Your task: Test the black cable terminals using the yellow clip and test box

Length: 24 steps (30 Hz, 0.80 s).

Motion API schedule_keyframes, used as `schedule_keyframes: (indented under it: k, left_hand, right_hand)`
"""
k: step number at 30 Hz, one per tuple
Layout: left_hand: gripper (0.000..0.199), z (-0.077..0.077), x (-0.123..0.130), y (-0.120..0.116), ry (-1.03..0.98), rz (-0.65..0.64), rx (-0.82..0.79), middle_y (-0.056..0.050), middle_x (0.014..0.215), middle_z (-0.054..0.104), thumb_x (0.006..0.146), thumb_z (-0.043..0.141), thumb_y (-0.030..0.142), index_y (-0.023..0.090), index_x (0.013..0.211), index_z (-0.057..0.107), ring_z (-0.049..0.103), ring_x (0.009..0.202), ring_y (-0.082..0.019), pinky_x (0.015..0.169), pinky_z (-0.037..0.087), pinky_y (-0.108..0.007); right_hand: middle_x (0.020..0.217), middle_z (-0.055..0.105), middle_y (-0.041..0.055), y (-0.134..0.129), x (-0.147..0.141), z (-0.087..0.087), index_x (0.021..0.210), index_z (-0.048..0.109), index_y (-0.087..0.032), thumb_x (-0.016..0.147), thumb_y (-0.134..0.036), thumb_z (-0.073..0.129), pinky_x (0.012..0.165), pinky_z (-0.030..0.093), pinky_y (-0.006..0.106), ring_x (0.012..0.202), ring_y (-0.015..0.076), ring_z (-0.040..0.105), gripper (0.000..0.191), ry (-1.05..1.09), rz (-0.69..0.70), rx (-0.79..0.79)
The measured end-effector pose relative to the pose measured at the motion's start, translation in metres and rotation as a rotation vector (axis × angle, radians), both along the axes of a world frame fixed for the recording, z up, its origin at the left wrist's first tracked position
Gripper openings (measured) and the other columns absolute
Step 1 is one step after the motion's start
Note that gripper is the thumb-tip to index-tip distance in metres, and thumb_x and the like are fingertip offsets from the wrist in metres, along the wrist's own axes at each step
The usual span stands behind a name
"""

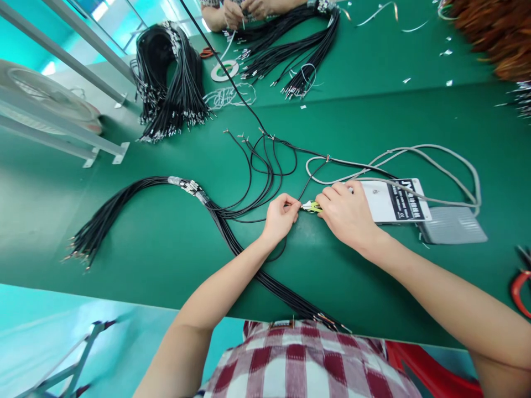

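My left hand (282, 217) is closed, its thumb and fingertips pinching the end of a thin black cable (282, 249). My right hand (347, 213) is wrapped around small pliers (312, 207) with yellow-green handles and a pale metal tip. That tip meets the cable end at my left fingertips; my fingers hide the exact contact. Left of my hands lies a bundle of black cables (136, 190), wrapped with clear tape, running under my left forearm to the table's near edge. Several loose cables with bared ends (249, 182) fan out above my left hand.
Beyond my right hand sit a white device with a black label (409, 202), a grey pedal (454, 226) and a looped grey cord (468, 160). Red-handled scissors (520, 287) lie far right. Cable bundles (170, 83), a tape roll (224, 71) and another person's hands (244, 10) are at the back.
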<state>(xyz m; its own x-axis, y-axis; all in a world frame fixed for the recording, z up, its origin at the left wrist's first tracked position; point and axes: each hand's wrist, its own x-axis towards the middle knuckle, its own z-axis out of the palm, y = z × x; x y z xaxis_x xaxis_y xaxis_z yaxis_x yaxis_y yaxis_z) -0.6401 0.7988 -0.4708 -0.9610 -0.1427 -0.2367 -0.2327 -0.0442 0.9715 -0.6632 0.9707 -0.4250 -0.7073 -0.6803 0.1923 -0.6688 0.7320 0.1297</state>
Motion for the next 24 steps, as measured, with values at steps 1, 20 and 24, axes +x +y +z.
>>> schedule_keyframes:
  k: [1,20,24]
  left_hand:
    - [0.015,0.000,0.000,0.000,-0.002,0.001,0.000,0.006,0.056,0.051,0.080,0.065,0.015,0.016,0.070,0.053,0.046,0.039,-0.004,0.040,0.029,-0.018]
    - [0.013,-0.001,0.001,-0.001,0.003,0.000,-0.038,0.006,0.053,0.051,0.078,0.065,0.017,0.016,0.071,0.054,0.044,0.039,-0.005,0.040,0.027,-0.018]
    - [0.013,0.000,0.003,-0.006,0.018,0.017,-0.045,0.006,0.052,0.050,0.078,0.064,0.017,0.016,0.070,0.054,0.044,0.039,-0.005,0.040,0.028,-0.018]
  right_hand:
    - [0.088,0.069,0.0080,0.000,0.001,0.002,0.086,0.063,-0.017,0.086,-0.015,0.064,0.085,0.028,0.042,0.094,0.0265,0.053,0.002,-0.001,-0.001,0.005]
    - [0.115,0.076,-0.0005,0.077,0.075,-0.029,0.088,0.059,-0.024,0.085,-0.015,0.070,0.090,0.044,0.038,0.104,0.0226,0.065,0.015,0.109,-0.239,-0.525]
    - [0.113,0.077,-0.0018,0.078,0.069,-0.037,0.086,0.057,-0.024,0.082,-0.013,0.072,0.083,0.046,0.036,0.093,0.0212,0.066,0.019,0.205,-0.231,-0.515]
